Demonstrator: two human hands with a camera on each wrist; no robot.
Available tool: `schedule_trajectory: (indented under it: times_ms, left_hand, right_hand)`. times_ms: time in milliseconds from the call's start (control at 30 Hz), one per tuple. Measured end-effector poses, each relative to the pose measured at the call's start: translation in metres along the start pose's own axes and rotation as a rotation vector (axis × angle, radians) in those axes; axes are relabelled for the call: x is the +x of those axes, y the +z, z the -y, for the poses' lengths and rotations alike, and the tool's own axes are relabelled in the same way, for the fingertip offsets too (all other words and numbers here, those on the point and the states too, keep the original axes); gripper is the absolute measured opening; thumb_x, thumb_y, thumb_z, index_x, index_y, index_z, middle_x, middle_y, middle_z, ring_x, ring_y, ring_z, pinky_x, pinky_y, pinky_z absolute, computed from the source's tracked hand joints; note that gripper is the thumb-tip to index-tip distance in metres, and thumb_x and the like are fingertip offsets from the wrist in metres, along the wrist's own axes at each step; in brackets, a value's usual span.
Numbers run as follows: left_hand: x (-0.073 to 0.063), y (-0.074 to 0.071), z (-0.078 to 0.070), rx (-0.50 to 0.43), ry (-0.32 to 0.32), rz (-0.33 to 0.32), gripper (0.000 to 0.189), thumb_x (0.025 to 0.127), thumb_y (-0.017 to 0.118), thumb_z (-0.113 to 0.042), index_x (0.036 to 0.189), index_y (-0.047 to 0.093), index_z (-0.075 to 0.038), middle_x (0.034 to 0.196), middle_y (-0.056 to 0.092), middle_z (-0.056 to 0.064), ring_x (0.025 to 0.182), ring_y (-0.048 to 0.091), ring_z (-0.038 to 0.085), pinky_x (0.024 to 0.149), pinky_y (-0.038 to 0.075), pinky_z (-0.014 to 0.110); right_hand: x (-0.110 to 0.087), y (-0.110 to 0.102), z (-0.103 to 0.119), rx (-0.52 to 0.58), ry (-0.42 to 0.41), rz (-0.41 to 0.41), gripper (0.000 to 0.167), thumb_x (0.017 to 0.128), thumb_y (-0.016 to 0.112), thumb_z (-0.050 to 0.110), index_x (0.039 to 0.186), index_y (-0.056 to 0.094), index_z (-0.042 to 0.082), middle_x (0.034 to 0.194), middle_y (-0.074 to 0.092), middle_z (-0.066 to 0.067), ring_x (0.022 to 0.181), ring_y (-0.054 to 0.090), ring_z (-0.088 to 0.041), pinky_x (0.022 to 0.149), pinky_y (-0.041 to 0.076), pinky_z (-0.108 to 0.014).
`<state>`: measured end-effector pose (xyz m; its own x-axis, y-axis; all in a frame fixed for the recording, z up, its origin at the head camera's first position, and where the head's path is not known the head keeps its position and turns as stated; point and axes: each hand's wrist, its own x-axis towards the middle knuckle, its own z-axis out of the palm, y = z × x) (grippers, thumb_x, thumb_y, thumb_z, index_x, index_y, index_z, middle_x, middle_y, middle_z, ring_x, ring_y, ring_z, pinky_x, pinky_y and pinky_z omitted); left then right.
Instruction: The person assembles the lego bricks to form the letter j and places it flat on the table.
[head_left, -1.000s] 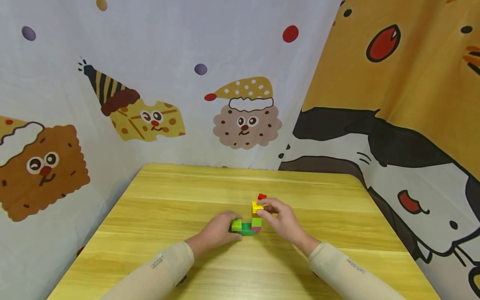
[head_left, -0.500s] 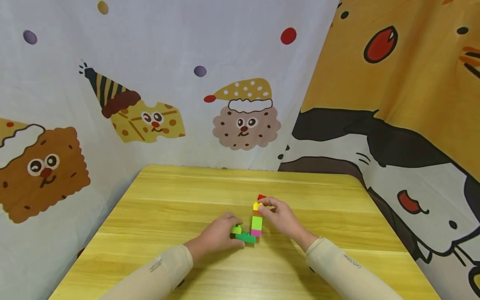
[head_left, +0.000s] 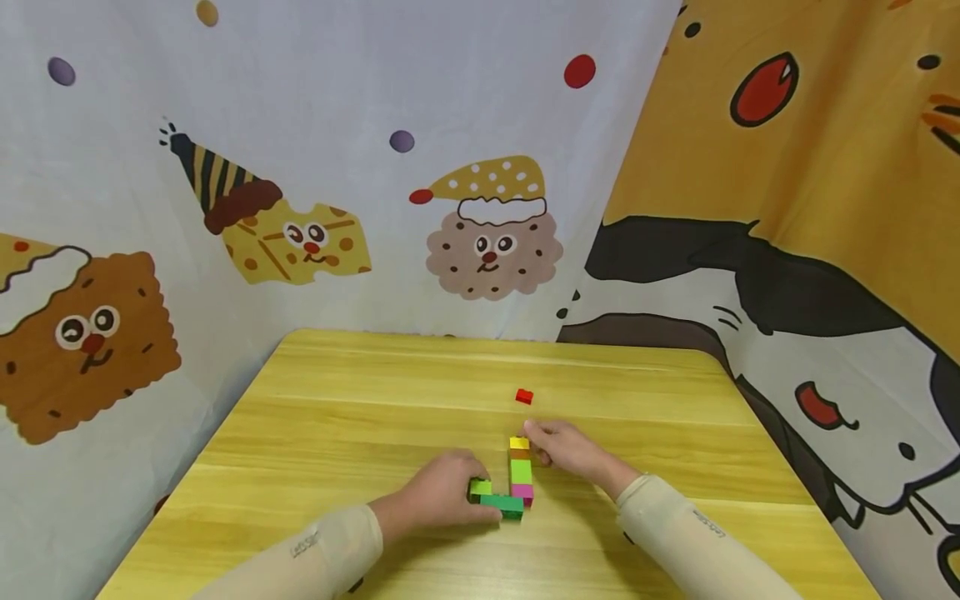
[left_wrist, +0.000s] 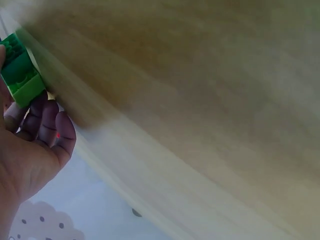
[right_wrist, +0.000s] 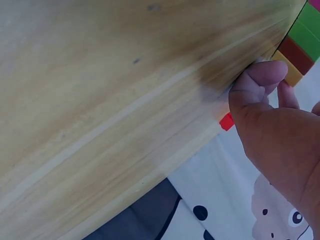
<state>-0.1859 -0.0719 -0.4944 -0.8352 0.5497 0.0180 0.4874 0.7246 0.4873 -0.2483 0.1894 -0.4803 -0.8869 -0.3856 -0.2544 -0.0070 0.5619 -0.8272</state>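
A toy brick build stands near the middle of the table. My left hand point(head_left: 450, 492) grips its dark green base brick point(head_left: 502, 505), with a lime brick point(head_left: 481, 487) on the base's left end under the fingers. In the left wrist view, the base's studs point(left_wrist: 12, 47) show beside the thumb. A column rises at the base's right: magenta point(head_left: 522, 494), lime point(head_left: 521, 472), brown point(head_left: 520, 454), then a yellow brick point(head_left: 519, 443) at its end. My right hand point(head_left: 570, 450) has its fingertips at the yellow brick; whether they pinch it I cannot tell.
A small red brick point(head_left: 524, 397) lies apart on the table point(head_left: 360, 400), farther back than the right hand. Cartoon-printed cloth point(head_left: 337, 167) hangs behind the table and along its sides.
The brick build has moved toward me and slightly right, its column looking shorter in the head view. Both hands came with it. The red brick, partly covered before, now shows fully.
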Motion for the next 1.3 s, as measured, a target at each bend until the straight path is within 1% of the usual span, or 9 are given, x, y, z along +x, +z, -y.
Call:
schedule_trajectory:
  times_ms: [167,367,567,800,867,933,1033,1167,1300]
  left_hand:
    - [-0.002,0.002,-0.002,-0.003,-0.010,0.010,0.053,0.082,0.087,-0.061,0.109,0.079,-0.016,0.099,0.071,-0.011,0.083,0.055,0.000,0.074,0.049,0.020]
    - [-0.001,0.002,-0.002,-0.007,-0.006,0.018,0.053,0.084,0.085,-0.062,0.111,0.077,-0.016,0.099,0.069,-0.012,0.083,0.054,0.000,0.074,0.049,0.020]
    - [-0.001,0.002,-0.001,-0.014,-0.005,0.024,0.055,0.085,0.085,-0.062,0.113,0.077,-0.016,0.102,0.070,-0.011,0.084,0.055,0.000,0.075,0.050,0.020]
    - [-0.001,0.002,-0.001,-0.027,-0.011,0.026,0.056,0.085,0.084,-0.062,0.116,0.077,-0.016,0.104,0.070,-0.010,0.086,0.056,0.000,0.077,0.051,0.021]
    - [-0.001,0.002,-0.001,-0.028,-0.009,0.025,0.057,0.085,0.084,-0.062,0.117,0.077,-0.015,0.105,0.070,-0.010,0.086,0.056,0.000,0.078,0.052,0.021]
    - [-0.002,0.002,-0.001,-0.029,-0.011,0.024,0.058,0.085,0.084,-0.063,0.118,0.076,-0.016,0.107,0.071,-0.009,0.089,0.058,0.000,0.080,0.053,0.023]
    - [-0.004,0.001,-0.001,-0.031,-0.015,0.024,0.061,0.085,0.083,-0.065,0.121,0.076,-0.016,0.112,0.072,-0.008,0.095,0.061,0.003,0.087,0.057,0.027]
    - [-0.006,0.000,0.000,-0.032,-0.022,0.033,0.066,0.086,0.080,-0.069,0.126,0.075,-0.016,0.118,0.072,-0.006,0.104,0.064,0.007,0.096,0.058,0.033]
    - [-0.006,-0.002,0.003,-0.055,-0.019,0.034,0.069,0.089,0.074,-0.072,0.128,0.074,-0.014,0.123,0.073,-0.003,0.111,0.067,0.011,0.100,0.058,0.036]
  right_hand:
    - [0.000,-0.001,0.000,0.014,0.014,0.030,0.046,0.114,0.047,0.047,0.125,0.072,0.010,0.090,0.062,-0.007,0.083,0.055,-0.019,0.073,0.045,-0.032]
    - [0.000,-0.002,0.000,0.010,0.016,0.029,0.047,0.113,0.048,0.049,0.121,0.071,0.009,0.089,0.061,-0.005,0.081,0.054,-0.018,0.069,0.043,-0.030]
    - [-0.001,-0.003,0.001,0.022,0.013,0.032,0.044,0.114,0.049,0.046,0.123,0.070,0.008,0.091,0.062,-0.007,0.082,0.054,-0.019,0.070,0.043,-0.032]
    - [0.001,-0.007,-0.002,0.014,0.036,-0.007,0.046,0.112,0.051,0.050,0.120,0.071,0.009,0.099,0.067,-0.008,0.086,0.060,-0.020,0.075,0.050,-0.033]
    - [0.003,-0.010,-0.004,0.022,0.034,-0.011,0.045,0.112,0.052,0.048,0.115,0.071,0.008,0.097,0.066,-0.008,0.084,0.059,-0.020,0.073,0.049,-0.032]
    - [0.004,-0.014,-0.006,0.030,0.026,-0.015,0.046,0.111,0.054,0.048,0.114,0.070,0.005,0.095,0.065,-0.009,0.082,0.057,-0.020,0.071,0.047,-0.032]
    - [0.009,-0.023,-0.009,0.000,0.012,-0.048,0.044,0.111,0.057,0.044,0.121,0.070,0.003,0.095,0.066,-0.011,0.082,0.058,-0.020,0.070,0.047,-0.031]
    - [0.019,-0.035,-0.008,-0.061,0.031,-0.131,0.045,0.111,0.058,0.038,0.140,0.065,0.004,0.100,0.069,-0.013,0.084,0.060,-0.021,0.071,0.050,-0.032]
    - [0.036,-0.044,-0.004,-0.060,0.048,-0.176,0.048,0.112,0.056,0.037,0.149,0.059,0.006,0.088,0.066,-0.013,0.071,0.053,-0.019,0.067,0.047,-0.035]
